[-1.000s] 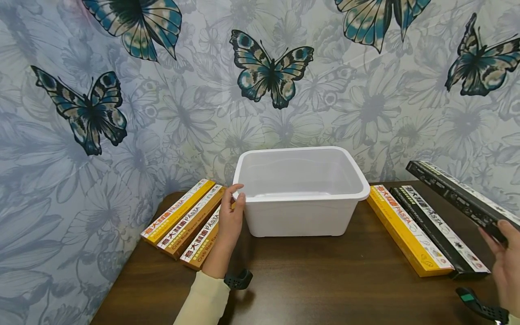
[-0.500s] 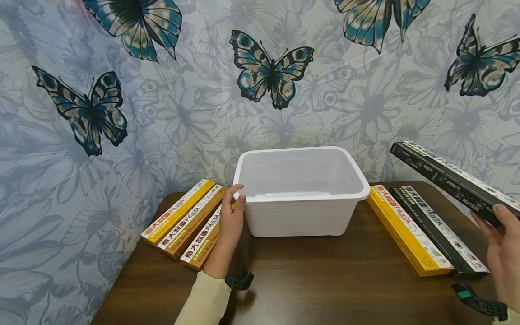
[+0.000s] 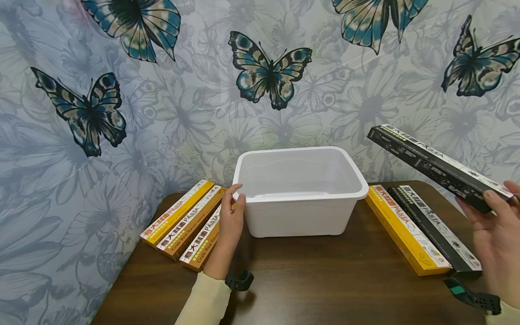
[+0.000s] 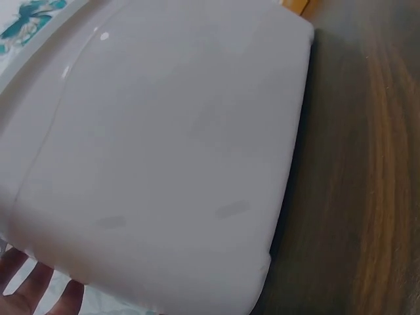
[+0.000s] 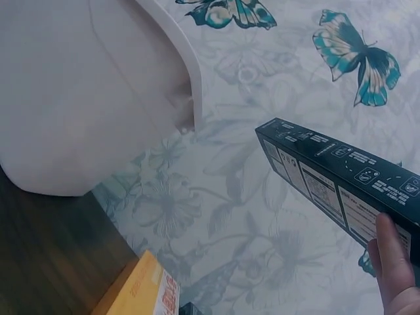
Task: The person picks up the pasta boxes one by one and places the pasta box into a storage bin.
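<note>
Nearest, by the desk's right edge, the right hand (image 3: pixel 497 230) has come further left and up than a second ago; its fingers are bent around the near end of the raised black box (image 3: pixel 436 167). That box slants upward over the desk's far right corner, its far end now higher and closer to the white tub (image 3: pixel 298 219). The left hand (image 3: pixel 230 225) has not shifted: thumb and forefinger pinch the near left corner of the rim. Three pasta boxes (image 3: pixel 191 221) lie where they were, angled near the desk's far left corner, the innermost partly behind that hand. A yellow box (image 3: pixel 408 232) and a second black box (image 3: pixel 436 230) rest unmoved side by side along the right edge. The tub stands unchanged toward the far edge of the desk (image 3: pixel 308 280), before the butterfly-patterned wall (image 3: pixel 174 113).
</note>
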The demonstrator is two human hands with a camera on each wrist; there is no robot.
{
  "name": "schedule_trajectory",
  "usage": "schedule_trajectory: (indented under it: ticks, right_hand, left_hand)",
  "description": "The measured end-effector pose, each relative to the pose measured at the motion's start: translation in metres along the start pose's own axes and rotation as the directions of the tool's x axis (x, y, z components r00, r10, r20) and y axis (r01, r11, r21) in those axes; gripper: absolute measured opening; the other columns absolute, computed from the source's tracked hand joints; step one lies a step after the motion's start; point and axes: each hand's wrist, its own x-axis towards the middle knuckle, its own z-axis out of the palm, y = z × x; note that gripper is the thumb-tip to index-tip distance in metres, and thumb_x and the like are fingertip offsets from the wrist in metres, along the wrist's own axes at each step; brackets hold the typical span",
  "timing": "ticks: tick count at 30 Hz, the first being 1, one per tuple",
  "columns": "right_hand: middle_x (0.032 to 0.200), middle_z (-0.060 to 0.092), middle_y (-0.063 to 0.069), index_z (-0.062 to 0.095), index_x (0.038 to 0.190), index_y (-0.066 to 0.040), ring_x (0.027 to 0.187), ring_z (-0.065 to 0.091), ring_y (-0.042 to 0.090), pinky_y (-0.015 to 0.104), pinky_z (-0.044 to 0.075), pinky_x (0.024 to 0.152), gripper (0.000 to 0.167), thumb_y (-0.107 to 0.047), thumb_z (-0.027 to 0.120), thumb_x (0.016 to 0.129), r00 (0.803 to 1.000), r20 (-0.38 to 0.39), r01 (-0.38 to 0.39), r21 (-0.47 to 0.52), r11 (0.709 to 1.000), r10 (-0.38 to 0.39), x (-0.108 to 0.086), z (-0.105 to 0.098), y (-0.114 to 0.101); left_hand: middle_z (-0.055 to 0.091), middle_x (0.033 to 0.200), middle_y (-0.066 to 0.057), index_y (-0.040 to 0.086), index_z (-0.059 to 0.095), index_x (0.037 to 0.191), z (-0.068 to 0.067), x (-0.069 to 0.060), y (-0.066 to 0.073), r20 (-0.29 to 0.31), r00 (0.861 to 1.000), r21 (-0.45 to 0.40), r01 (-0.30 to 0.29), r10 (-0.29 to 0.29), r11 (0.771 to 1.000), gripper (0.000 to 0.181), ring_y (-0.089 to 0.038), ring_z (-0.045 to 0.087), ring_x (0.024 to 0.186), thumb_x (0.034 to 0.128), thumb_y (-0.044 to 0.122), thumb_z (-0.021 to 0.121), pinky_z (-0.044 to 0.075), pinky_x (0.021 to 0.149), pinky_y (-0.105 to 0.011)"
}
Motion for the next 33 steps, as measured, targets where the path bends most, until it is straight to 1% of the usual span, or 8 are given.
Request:
schedule_trajectory:
  ticks: [4,8,14,16,19,21,25,33]
  right_hand:
    - [0.128,0.044,0.006,0.052,0.130,-0.005,0.101,0.068,0.030,0.043,0.060,0.063,0.046,0.020,0.047,0.092,0.999,0.052,-0.011,0.000,1.000,0.011,-0.005,0.007,0.003]
    - [0.125,0.048,0.007,0.051,0.132,-0.007,0.100,0.069,0.031,0.045,0.060,0.067,0.048,0.021,0.046,0.093,0.990,0.130,-0.054,0.026,0.998,0.050,-0.008,0.013,0.005]
    - [0.123,0.052,0.010,0.046,0.134,-0.004,0.103,0.070,0.030,0.045,0.060,0.070,0.050,0.023,0.043,0.091,0.964,0.252,-0.096,0.046,0.994,0.082,-0.013,0.021,0.012]
    - [0.124,0.053,0.013,0.045,0.133,-0.001,0.105,0.069,0.032,0.047,0.060,0.072,0.049,0.024,0.041,0.091,0.943,0.317,-0.122,0.063,0.990,0.097,-0.014,0.024,0.015]
    - [0.126,0.053,0.016,0.044,0.134,0.003,0.109,0.068,0.036,0.052,0.059,0.075,0.048,0.025,0.035,0.092,0.898,0.424,-0.176,0.095,0.980,0.120,-0.015,0.028,0.019]
    - [0.127,0.053,0.016,0.044,0.134,0.004,0.110,0.068,0.036,0.052,0.058,0.077,0.046,0.024,0.034,0.093,0.867,0.481,-0.184,0.067,0.981,0.130,-0.016,0.032,0.021]
    - [0.124,0.054,0.014,0.045,0.137,0.004,0.107,0.070,0.030,0.044,0.060,0.079,0.045,0.019,0.036,0.096,0.832,0.534,-0.157,-0.034,0.987,0.150,-0.018,0.038,0.024]
    - [0.124,0.053,0.015,0.041,0.143,0.005,0.108,0.071,0.030,0.042,0.059,0.079,0.049,0.019,0.031,0.097,0.738,0.640,-0.230,-0.060,0.971,0.214,-0.018,0.046,0.033]
  left_hand:
    - [0.050,0.145,-0.008,0.019,0.050,0.139,0.001,-0.002,0.006,-0.003,1.000,-0.025,0.024,-0.024,0.999,0.038,-0.022,0.050,0.123,0.1013,0.027,0.051,0.039,0.106,-0.049]
    - [0.049,0.146,-0.009,0.018,0.049,0.139,0.002,-0.002,0.003,-0.005,0.999,-0.035,0.038,-0.038,0.999,0.038,-0.025,0.049,0.126,0.1014,0.025,0.050,0.037,0.108,-0.051]
    - [0.048,0.144,-0.023,0.003,0.048,0.138,0.002,-0.007,0.027,-0.004,1.000,-0.043,0.022,-0.022,0.999,0.040,-0.035,0.048,0.123,0.1001,0.017,0.048,0.036,0.107,-0.053]
    - [0.048,0.142,-0.024,0.001,0.048,0.137,0.001,-0.010,0.037,-0.005,1.000,-0.034,0.009,-0.010,0.999,0.040,-0.033,0.048,0.121,0.0994,0.015,0.048,0.037,0.106,-0.051]
    - [0.051,0.139,-0.024,0.001,0.049,0.136,0.000,-0.011,0.043,-0.006,1.000,-0.015,0.003,-0.003,1.000,0.039,-0.026,0.049,0.114,0.0994,0.015,0.048,0.039,0.102,-0.044]
    - [0.052,0.135,-0.022,0.001,0.050,0.136,-0.001,-0.012,0.045,-0.008,1.000,-0.001,0.004,-0.004,1.000,0.039,-0.021,0.048,0.108,0.0996,0.016,0.049,0.039,0.097,-0.038]
    - [0.053,0.126,-0.022,0.002,0.050,0.136,-0.001,-0.012,0.044,-0.006,1.000,0.009,0.008,-0.008,1.000,0.038,-0.018,0.045,0.099,0.1006,0.017,0.048,0.038,0.089,-0.032]
    - [0.050,0.138,-0.027,-0.001,0.049,0.136,-0.001,-0.011,0.043,0.004,1.000,-0.017,-0.012,0.012,1.000,0.040,-0.032,0.049,0.118,0.0999,0.016,0.048,0.038,0.104,-0.047]
